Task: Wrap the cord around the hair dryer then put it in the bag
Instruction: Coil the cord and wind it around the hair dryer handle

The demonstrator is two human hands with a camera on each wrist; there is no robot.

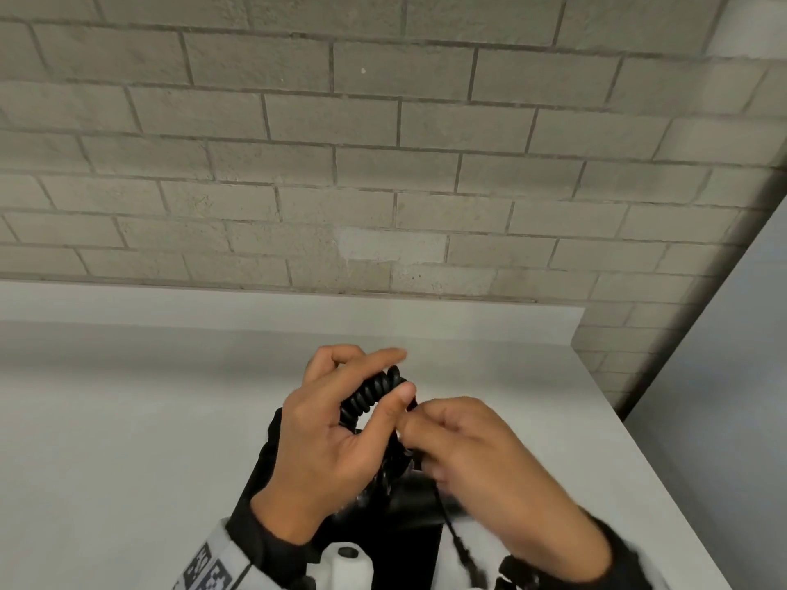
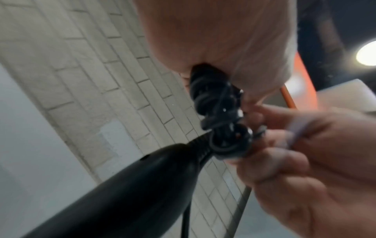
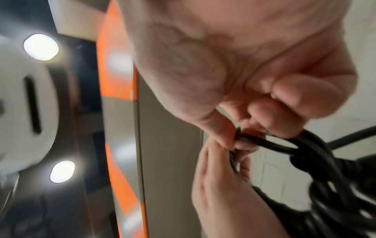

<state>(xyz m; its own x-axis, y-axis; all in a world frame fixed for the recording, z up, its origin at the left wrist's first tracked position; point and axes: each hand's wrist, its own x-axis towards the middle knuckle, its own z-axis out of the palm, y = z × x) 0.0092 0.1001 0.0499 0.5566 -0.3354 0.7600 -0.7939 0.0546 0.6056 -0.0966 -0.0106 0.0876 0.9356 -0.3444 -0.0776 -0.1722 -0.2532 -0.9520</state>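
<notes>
A black coiled cord [image 1: 371, 394] is bunched in loops between both hands above the grey table. My left hand [image 1: 336, 427] grips the coil, thumb pressed on its near side, fingers curled behind. My right hand [image 1: 481, 462] pinches a strand of the cord [image 3: 264, 142] beside the left thumb. The black hair dryer [image 2: 114, 193] hangs below the hands, its tapered handle end meeting the cord [image 2: 219, 116]. In the head view the dryer [image 1: 409, 504] is mostly hidden under the hands. No bag can be made out for sure.
A grey table [image 1: 127, 440] runs to a brick wall [image 1: 340, 163], with its right edge [image 1: 664, 483] close by. A white wrist camera mount [image 1: 347, 566] sits at the bottom. An orange and grey panel [image 3: 116, 67] and ceiling lights show overhead.
</notes>
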